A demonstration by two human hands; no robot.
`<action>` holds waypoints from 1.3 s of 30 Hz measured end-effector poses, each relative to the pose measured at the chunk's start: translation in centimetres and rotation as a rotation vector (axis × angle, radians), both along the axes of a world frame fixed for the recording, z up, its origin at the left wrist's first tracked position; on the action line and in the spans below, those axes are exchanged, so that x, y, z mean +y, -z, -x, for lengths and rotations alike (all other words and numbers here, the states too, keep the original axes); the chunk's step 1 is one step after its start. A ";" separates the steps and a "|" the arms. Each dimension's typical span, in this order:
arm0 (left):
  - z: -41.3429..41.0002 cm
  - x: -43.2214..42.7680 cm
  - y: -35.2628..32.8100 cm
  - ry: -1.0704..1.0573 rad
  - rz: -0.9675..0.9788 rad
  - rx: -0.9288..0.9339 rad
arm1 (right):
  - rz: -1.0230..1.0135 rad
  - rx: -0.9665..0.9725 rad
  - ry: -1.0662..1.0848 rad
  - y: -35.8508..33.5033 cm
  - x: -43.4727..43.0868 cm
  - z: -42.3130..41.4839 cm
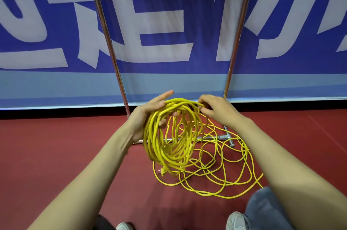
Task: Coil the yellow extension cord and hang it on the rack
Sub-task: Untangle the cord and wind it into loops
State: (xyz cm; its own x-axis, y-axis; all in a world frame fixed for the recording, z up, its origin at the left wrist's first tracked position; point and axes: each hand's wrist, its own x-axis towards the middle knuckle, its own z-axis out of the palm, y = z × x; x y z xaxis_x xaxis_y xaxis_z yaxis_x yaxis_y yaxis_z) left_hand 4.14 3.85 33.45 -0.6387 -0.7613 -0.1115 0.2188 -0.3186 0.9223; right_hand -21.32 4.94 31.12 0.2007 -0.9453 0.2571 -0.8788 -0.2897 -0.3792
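Observation:
A yellow extension cord (174, 135) hangs as a bundle of several loops from my left hand (148, 115), whose fingers pass through the loops and carry them. My right hand (216, 109) pinches a strand at the top right of the coil. The rest of the cord lies in loose tangled loops (221, 169) on the red floor below and to the right. The metal rack stands just behind, with its left upright (107, 41), right upright (238, 38) and a low base bar (210, 138).
A blue banner with white lettering (169, 23) fills the wall behind the rack. My knee in blue jeans (262, 209) and grey shoes (234, 220) are at the bottom right. Red floor (56, 145) stretches to the left.

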 end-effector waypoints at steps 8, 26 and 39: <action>-1.6 -0.7 -1.3 -0.029 0.009 0.216 | -0.228 -0.205 -0.090 3.2 -0.6 0.4; -2.5 -1.1 -2.2 -0.004 0.028 0.567 | -0.485 -0.003 0.208 8.2 -0.5 1.0; -0.8 -1.9 -2.3 -0.479 -0.017 0.754 | -0.665 -0.262 0.331 10.1 0.6 0.7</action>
State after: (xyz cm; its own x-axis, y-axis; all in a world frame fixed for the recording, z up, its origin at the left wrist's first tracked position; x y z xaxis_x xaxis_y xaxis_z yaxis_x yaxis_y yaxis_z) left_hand 4.90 1.92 35.75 -0.1611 -0.9674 0.1956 0.8781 -0.0501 0.4758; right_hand -22.02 5.50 20.98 -0.1071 -0.9174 -0.3833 -0.7380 0.3317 -0.5876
